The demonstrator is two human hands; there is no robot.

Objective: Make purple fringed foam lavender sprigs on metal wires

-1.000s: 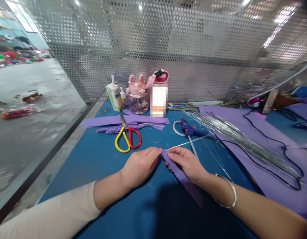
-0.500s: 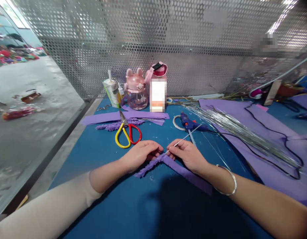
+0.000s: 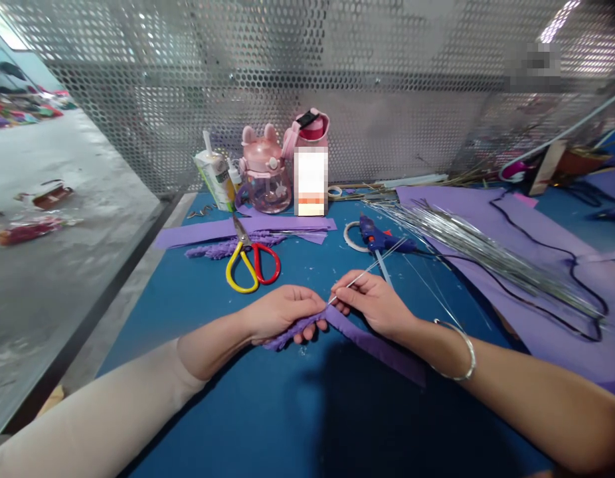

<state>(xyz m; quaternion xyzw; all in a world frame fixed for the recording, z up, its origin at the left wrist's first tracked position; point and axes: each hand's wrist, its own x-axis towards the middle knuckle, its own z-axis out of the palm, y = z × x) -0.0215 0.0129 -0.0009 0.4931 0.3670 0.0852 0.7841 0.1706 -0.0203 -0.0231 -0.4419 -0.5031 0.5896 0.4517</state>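
Note:
My left hand (image 3: 290,312) is closed around a ruffled purple paper strip (image 3: 286,336), its thumb and forefinger pinching near the point where the ruffles end. From that point a flat purple paper tail (image 3: 377,350) slants down to the right, under my right hand (image 3: 370,300). Between the thumb and fingers of my right hand is a thin silvery wire (image 3: 356,279), its lower end meeting the paper at my left fingertips. Beyond my left hand lie scissors (image 3: 252,260) with one yellow and one red handle.
A blue glue gun (image 3: 382,239) rests beside a white tape roll (image 3: 354,237). Silvery wires (image 3: 491,259) lie on purple paper (image 3: 561,332) at right. At the back stand a drink carton (image 3: 214,178), a pink jar (image 3: 268,182) and a pink bottle (image 3: 312,133). Purple strips (image 3: 198,232) lie behind the scissors.
My left fingers have closed further around the ruffled strip and now cover more of it. My right hand still holds the wire at the join. The view has shifted slightly.

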